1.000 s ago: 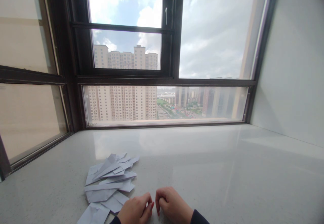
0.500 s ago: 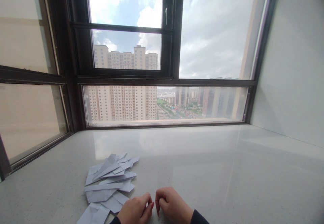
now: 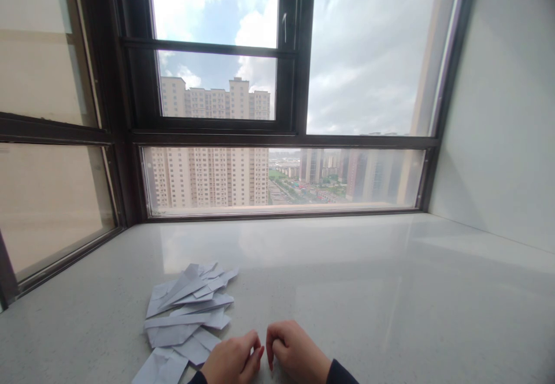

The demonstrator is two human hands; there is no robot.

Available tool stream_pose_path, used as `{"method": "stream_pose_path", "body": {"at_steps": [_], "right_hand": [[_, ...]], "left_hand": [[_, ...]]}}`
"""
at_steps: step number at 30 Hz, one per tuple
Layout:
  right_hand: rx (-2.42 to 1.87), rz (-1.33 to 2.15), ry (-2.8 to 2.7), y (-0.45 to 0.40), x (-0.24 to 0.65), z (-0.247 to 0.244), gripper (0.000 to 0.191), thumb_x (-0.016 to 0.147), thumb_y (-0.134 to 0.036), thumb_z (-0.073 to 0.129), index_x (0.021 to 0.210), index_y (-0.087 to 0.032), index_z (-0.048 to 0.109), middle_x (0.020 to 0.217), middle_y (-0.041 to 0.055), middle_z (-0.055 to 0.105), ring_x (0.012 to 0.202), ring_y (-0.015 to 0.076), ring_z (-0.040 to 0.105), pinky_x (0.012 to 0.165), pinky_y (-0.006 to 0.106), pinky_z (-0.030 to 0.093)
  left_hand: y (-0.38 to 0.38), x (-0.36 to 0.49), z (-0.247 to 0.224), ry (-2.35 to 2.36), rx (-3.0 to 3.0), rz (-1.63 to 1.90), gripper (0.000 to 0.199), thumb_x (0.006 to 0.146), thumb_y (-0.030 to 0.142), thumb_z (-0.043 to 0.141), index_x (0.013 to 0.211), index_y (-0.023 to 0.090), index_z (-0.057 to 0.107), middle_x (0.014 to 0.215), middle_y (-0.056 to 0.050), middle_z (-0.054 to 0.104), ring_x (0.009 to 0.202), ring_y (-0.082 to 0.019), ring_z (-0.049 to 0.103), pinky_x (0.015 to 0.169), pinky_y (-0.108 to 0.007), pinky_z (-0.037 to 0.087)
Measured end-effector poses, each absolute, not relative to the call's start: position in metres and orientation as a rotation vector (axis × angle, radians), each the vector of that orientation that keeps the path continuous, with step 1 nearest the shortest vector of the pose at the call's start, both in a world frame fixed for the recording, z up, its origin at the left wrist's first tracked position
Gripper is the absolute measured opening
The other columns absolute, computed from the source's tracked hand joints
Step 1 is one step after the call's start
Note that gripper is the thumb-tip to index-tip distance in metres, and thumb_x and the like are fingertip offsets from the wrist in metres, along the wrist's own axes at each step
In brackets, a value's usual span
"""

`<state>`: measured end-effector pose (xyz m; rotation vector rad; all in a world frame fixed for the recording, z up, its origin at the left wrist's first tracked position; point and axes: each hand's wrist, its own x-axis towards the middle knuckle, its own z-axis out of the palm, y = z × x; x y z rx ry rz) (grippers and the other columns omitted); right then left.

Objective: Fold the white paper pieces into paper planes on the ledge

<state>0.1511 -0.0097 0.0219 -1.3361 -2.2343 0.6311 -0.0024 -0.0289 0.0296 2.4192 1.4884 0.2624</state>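
My left hand (image 3: 234,358) rests on the pale windowsill (image 3: 390,309) at the lower middle, its fingers curled closed with nothing showing in them. Close beside it, with a narrow gap between, my right hand (image 3: 297,349) is also closed, knuckles up and fingertips turned down to the sill. A loose pile of folded white papers (image 3: 173,332) lies to the left, the pieces overlapping in a stack that runs away from me. The lowest papers reach the edge of my left hand and wrist, which partly cover them.
Behind the sill stands a dark-framed window (image 3: 299,140), with tall buildings (image 3: 208,170) and cloudy sky outside. Another window pane (image 3: 52,199) closes off the left side. A plain white wall (image 3: 498,129) borders the sill on the right.
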Motion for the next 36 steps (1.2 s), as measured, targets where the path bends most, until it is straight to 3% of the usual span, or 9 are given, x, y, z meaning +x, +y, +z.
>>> {"method": "stream_pose_path", "body": {"at_steps": [36], "right_hand": [[-1.346, 0.614, -2.245, -0.0072, 0.1508, 0.0195, 0.034, 0.057, -0.006, 0.034, 0.055, -0.016, 0.067, 0.057, 0.0026, 0.066, 0.057, 0.0121, 0.056, 0.056, 0.017, 0.037]], "left_hand": [[-0.0265, -0.0031, 0.0288, 1.498, 2.449, 0.224, 0.024, 0.083, 0.028, 0.028, 0.081, 0.022, 0.051, 0.073, -0.002, 0.066, 0.070, -0.015, 0.060, 0.056, -0.020, 0.038]]}}
